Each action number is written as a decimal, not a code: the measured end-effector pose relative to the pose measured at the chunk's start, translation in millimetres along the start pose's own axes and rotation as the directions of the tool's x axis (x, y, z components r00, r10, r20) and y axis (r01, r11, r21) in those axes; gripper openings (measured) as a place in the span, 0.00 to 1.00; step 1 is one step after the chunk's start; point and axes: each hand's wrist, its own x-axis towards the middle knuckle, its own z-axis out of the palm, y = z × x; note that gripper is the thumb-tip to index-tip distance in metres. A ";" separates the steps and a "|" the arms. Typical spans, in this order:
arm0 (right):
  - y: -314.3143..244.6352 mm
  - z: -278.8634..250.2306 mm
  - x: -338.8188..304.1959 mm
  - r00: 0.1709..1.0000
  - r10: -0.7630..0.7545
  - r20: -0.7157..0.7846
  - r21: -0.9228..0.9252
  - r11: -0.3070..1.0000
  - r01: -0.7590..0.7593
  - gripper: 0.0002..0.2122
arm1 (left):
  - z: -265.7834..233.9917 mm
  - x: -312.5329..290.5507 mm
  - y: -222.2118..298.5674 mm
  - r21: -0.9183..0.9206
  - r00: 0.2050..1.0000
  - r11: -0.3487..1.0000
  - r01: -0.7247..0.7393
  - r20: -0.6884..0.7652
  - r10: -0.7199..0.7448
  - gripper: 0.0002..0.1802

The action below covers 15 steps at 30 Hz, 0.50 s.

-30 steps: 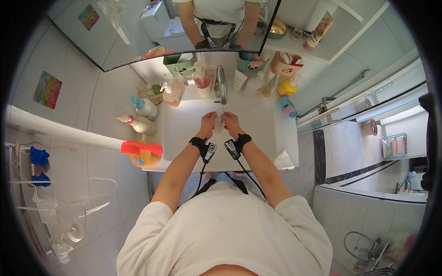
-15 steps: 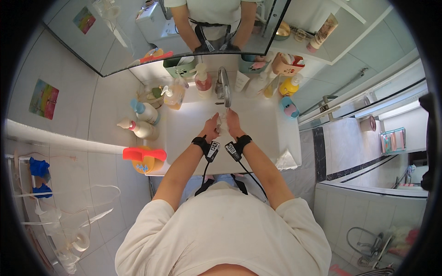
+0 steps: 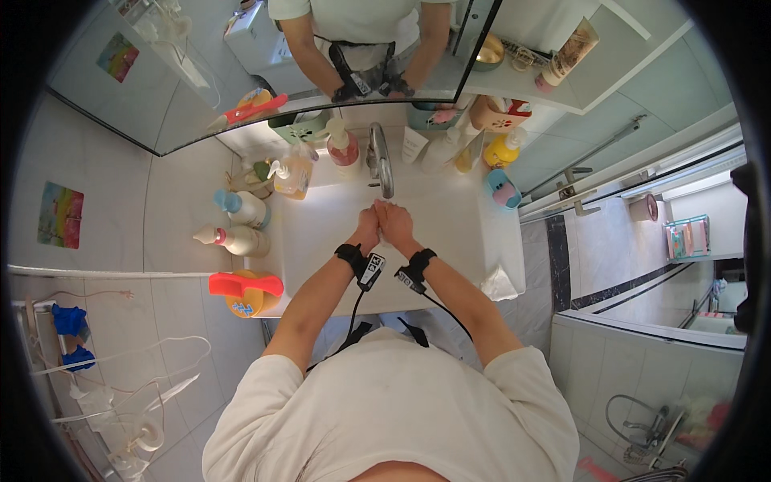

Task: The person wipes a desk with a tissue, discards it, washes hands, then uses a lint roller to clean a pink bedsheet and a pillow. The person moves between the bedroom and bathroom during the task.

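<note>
My left hand [image 3: 367, 226] and my right hand [image 3: 395, 222] are closed and pressed together over the white sink basin [image 3: 321, 233], just below the spout of the chrome faucet [image 3: 382, 165]. Between them is a small, crumpled whitish cloth [image 3: 381, 243]; the fingers hide nearly all of it. Both wrists wear black straps, each with a small labelled device and a cable. Whether water is running I cannot make out.
Pump bottles [image 3: 242, 209] line the sink's left side, with an orange container with a red top [image 3: 250, 293] nearer me. Behind stand a red soap pump bottle [image 3: 344, 151] and a white tube [image 3: 414, 145]. A blue cup [image 3: 503, 190] and a crumpled white piece [image 3: 499, 284] lie right.
My hands were slightly apart with the whitish cloth showing between them; now they are pressed together around it. The whole view has shifted slightly.
</note>
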 end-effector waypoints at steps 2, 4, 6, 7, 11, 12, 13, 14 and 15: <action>0.9 -1.5 -1.9 0.999 -0.045 0.022 -0.036 0.998 0.046 0.17 | 2.5 1.5 12.7 -0.406 0.931 0.858 0.313 -0.046 -0.361 0.12; 6.5 -5.7 2.9 0.993 -0.102 0.064 -0.145 0.983 0.110 0.18 | 14.2 -2.0 18.9 -0.266 0.949 0.926 0.267 -0.092 -0.301 0.15; 16.1 -11.1 12.4 0.999 -0.007 0.044 -0.090 0.996 0.011 0.18 | 23.2 -6.3 23.4 -0.165 0.953 0.954 0.249 -0.132 -0.272 0.16; 18.4 -10.6 14.9 0.999 0.037 -0.033 -0.057 0.998 -0.039 0.18 | 24.5 -8.8 25.5 -0.127 0.947 0.955 0.268 -0.149 -0.286 0.16; 13.9 2.6 8.3 0.995 -0.099 -0.004 -0.151 0.984 0.097 0.17 | 21.0 -16.5 29.8 -0.009 0.983 0.992 0.127 -0.136 -0.127 0.15; 12.7 4.2 6.2 0.997 -0.064 0.033 -0.134 0.989 0.068 0.16 | 21.3 -16.8 29.5 -0.126 0.988 0.985 0.122 -0.082 -0.132 0.15; 12.3 4.7 5.1 0.993 -0.038 0.111 -0.104 0.993 0.049 0.16 | 21.4 -16.8 29.7 -0.241 0.977 0.956 0.165 -0.091 -0.192 0.15; 14.0 4.5 4.5 0.998 -0.009 0.063 -0.095 0.995 0.015 0.16 | 22.1 -16.5 29.5 -0.367 0.971 0.910 0.191 -0.068 -0.231 0.15; 19.0 1.6 6.5 0.998 0.009 0.056 -0.074 0.997 -0.005 0.17 | 23.5 -15.9 29.6 -0.278 0.962 0.934 0.226 -0.089 -0.259 0.15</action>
